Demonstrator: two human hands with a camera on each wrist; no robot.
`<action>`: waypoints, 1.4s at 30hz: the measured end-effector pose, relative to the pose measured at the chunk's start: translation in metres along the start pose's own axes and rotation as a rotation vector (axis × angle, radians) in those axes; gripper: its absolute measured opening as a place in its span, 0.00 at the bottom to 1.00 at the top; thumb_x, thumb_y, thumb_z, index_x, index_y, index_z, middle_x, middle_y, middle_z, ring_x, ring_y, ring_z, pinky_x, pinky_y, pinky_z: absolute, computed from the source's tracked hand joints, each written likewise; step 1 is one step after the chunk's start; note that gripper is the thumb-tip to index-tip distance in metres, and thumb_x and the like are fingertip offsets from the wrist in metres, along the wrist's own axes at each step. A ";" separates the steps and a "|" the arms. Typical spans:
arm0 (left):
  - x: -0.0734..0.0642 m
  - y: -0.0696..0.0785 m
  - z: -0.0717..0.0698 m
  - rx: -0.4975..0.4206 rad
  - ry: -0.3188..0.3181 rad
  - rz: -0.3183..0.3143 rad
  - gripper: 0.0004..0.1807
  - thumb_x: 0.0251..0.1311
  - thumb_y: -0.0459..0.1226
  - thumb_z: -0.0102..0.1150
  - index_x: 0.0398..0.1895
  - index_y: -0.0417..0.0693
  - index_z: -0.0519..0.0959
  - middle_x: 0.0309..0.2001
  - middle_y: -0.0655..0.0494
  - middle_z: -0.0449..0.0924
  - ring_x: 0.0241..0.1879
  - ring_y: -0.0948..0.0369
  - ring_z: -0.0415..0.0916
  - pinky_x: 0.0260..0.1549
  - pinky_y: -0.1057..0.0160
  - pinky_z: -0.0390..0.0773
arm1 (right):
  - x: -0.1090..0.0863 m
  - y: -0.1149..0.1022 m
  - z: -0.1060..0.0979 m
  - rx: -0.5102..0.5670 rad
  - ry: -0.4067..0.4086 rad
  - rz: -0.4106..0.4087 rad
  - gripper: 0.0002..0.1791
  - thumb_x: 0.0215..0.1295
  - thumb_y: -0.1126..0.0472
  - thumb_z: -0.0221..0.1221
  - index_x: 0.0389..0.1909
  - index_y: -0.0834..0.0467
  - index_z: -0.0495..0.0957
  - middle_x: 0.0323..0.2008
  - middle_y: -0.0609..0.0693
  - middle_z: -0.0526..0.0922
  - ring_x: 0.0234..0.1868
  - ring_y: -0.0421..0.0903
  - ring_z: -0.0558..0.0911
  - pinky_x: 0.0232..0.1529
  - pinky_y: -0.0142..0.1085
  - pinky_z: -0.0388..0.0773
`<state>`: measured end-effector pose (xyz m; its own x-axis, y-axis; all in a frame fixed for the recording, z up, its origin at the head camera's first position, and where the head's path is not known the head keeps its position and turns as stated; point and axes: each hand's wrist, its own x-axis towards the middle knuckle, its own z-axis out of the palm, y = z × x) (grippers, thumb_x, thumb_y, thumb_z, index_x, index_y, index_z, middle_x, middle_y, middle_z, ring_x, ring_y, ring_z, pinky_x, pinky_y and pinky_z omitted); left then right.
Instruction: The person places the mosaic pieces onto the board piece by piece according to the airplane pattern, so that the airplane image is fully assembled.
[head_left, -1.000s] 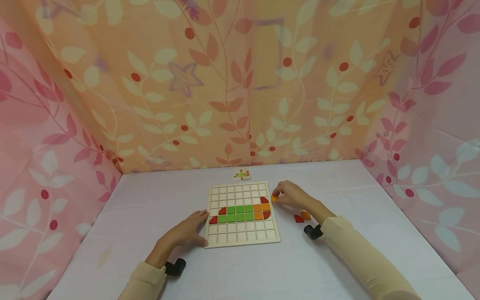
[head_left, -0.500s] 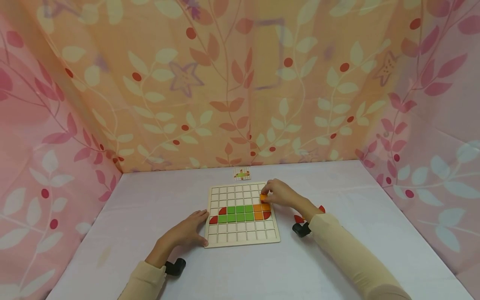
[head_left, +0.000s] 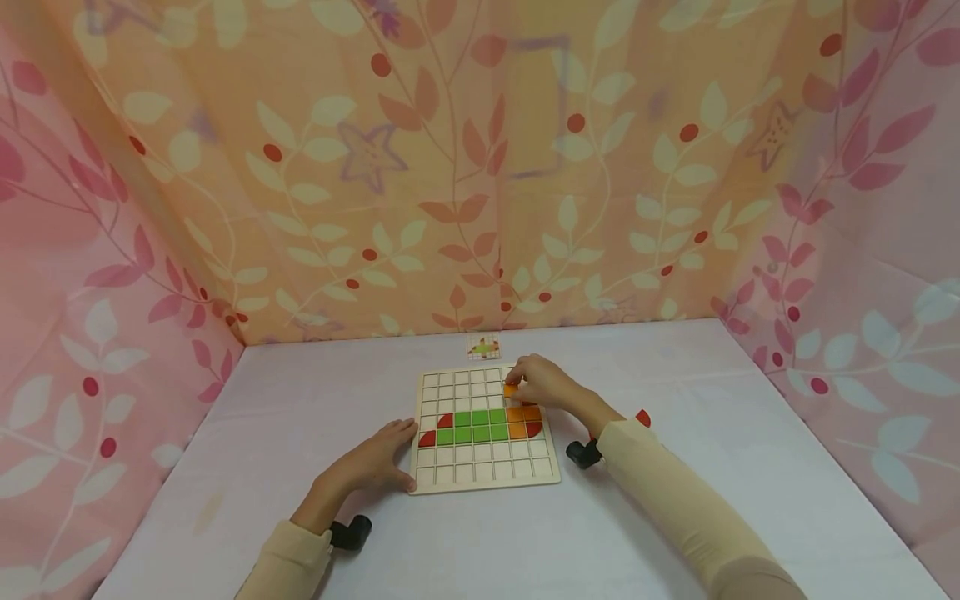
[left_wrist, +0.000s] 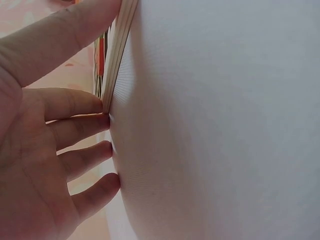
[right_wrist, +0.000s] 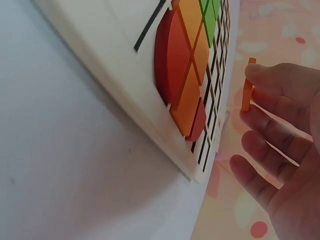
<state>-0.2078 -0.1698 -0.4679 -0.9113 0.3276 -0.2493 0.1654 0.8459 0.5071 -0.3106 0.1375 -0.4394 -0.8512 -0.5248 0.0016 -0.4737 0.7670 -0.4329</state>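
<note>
A pale wooden grid board [head_left: 480, 479] lies flat on the table. My left hand [head_left: 375, 460] rests at its left edge, fingers straight and spread, thumb at the near corner; in the left wrist view the fingertips touch the tablecloth beside the board's side [left_wrist: 114, 65]. My right hand [head_left: 547, 385] pinches a thin orange tile [right_wrist: 247, 87] between thumb and fingers, over the upper right cells. Green square tiles [head_left: 480, 426] fill the middle rows, with orange squares [head_left: 517, 429] to their right. Red rounded tiles [head_left: 427, 438] sit at both ends; the upper right one is partly behind my hand.
A small picture card [head_left: 483, 346] with a coloured grid pattern lies beyond the board. A loose red piece [head_left: 642, 417] shows past the right sleeve [head_left: 675, 475], which hides other loose pieces. White cloth [head_left: 465, 550] covers the table; patterned curtains [head_left: 480, 167] stand around it.
My right hand has moved left with the orange tile, from beside the board to over its upper right cells. The right sleeve now covers loose pieces seen before. My left hand has stayed put.
</note>
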 end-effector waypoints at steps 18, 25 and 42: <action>-0.001 -0.001 -0.002 -0.006 0.005 0.009 0.54 0.39 0.41 0.79 0.72 0.40 0.61 0.75 0.45 0.57 0.76 0.43 0.48 0.71 0.40 0.55 | 0.019 -0.018 0.018 0.022 0.001 -0.054 0.12 0.55 0.59 0.70 0.40 0.58 0.87 0.36 0.49 0.83 0.37 0.44 0.76 0.46 0.39 0.78; 0.000 -0.002 0.000 -0.005 -0.004 0.010 0.54 0.40 0.41 0.79 0.73 0.39 0.60 0.76 0.45 0.56 0.76 0.44 0.48 0.72 0.41 0.54 | 0.023 -0.023 0.026 0.028 -0.013 -0.078 0.12 0.54 0.58 0.70 0.39 0.59 0.87 0.34 0.49 0.82 0.36 0.44 0.76 0.44 0.37 0.77; 0.000 0.000 0.001 -0.004 0.014 0.005 0.55 0.38 0.41 0.79 0.73 0.41 0.61 0.75 0.46 0.57 0.76 0.44 0.49 0.70 0.40 0.56 | 0.029 -0.031 0.038 -0.073 -0.041 -0.083 0.12 0.59 0.57 0.67 0.42 0.58 0.86 0.38 0.51 0.82 0.40 0.46 0.77 0.48 0.41 0.77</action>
<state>-0.2074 -0.1692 -0.4687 -0.9158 0.3257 -0.2348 0.1684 0.8425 0.5118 -0.3121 0.0841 -0.4599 -0.7989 -0.6015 -0.0029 -0.5590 0.7441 -0.3658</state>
